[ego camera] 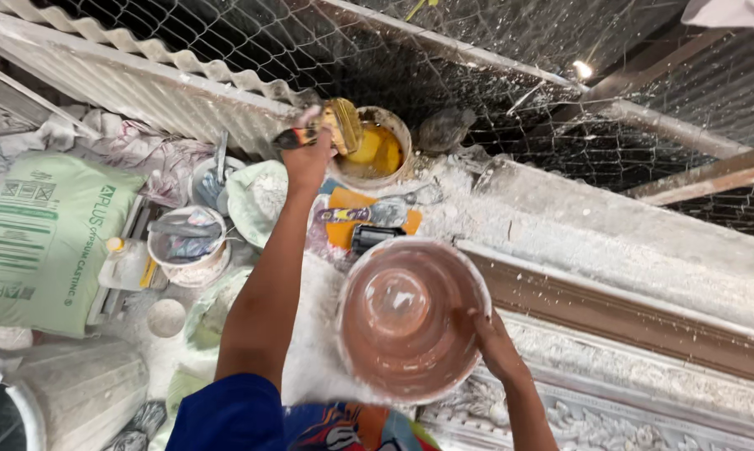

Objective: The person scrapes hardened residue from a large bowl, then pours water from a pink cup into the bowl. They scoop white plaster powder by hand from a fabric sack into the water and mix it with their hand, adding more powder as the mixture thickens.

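My left hand [308,152] is stretched out and shut on a paintbrush [337,127] with an orange and black handle. The bristles rest at the rim of a small tub of yellow liquid [377,152]. My right hand [495,342] grips the right edge of a large round reddish-brown bowl mould [409,316] with a white rim, which sits on a powder-covered bench. The inside of the mould looks glossy and bare.
A green and white sack [39,238] lies at the left beside a white bucket of tools [187,244] and a powder-filled bowl [256,199]. An ornate white plaster moulding [627,392] runs along the right. Wire mesh [444,50] and corrugated sheet [143,79] stand behind.
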`<state>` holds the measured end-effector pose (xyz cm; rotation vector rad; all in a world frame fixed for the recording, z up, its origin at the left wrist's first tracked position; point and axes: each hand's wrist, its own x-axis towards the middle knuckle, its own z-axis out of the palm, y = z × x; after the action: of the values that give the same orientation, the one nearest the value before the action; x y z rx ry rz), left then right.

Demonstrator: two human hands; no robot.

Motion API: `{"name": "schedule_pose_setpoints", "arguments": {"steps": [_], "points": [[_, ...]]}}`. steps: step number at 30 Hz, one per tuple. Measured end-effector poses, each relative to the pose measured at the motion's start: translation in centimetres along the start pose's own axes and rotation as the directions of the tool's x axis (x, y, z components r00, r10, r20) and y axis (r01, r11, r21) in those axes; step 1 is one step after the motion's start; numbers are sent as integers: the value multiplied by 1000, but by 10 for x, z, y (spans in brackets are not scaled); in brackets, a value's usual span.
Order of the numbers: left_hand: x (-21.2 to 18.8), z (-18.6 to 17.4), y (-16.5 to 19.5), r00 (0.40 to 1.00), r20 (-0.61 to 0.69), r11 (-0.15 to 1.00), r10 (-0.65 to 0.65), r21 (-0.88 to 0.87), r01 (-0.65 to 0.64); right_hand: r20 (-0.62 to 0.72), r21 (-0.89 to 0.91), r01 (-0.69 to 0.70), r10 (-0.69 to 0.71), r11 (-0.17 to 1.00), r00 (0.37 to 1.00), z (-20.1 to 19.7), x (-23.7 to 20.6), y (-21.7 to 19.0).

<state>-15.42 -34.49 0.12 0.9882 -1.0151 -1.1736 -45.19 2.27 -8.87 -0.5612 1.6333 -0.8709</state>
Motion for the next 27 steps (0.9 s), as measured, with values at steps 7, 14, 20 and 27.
{"name": "schedule_pose_setpoints", "arguments": {"steps": [7,14,20,27], "points": [[-101,-110,57,915,271,568,-300,-720,400,5,-68,-221,222,973,975,68,-77,-2],[-226,-194,97,662,716,964,-224,264,41,-9,-302,148,-158,942,987,187,-94,12],[-244,-205,37,851,422,479,-313,844,-242,156,-360,613,-602,703,783,278,-114,26],[-262,-223,-1,774,601,483,-202,748,-455,160,-440,659,-669,610,726,295,-137,35]]}}
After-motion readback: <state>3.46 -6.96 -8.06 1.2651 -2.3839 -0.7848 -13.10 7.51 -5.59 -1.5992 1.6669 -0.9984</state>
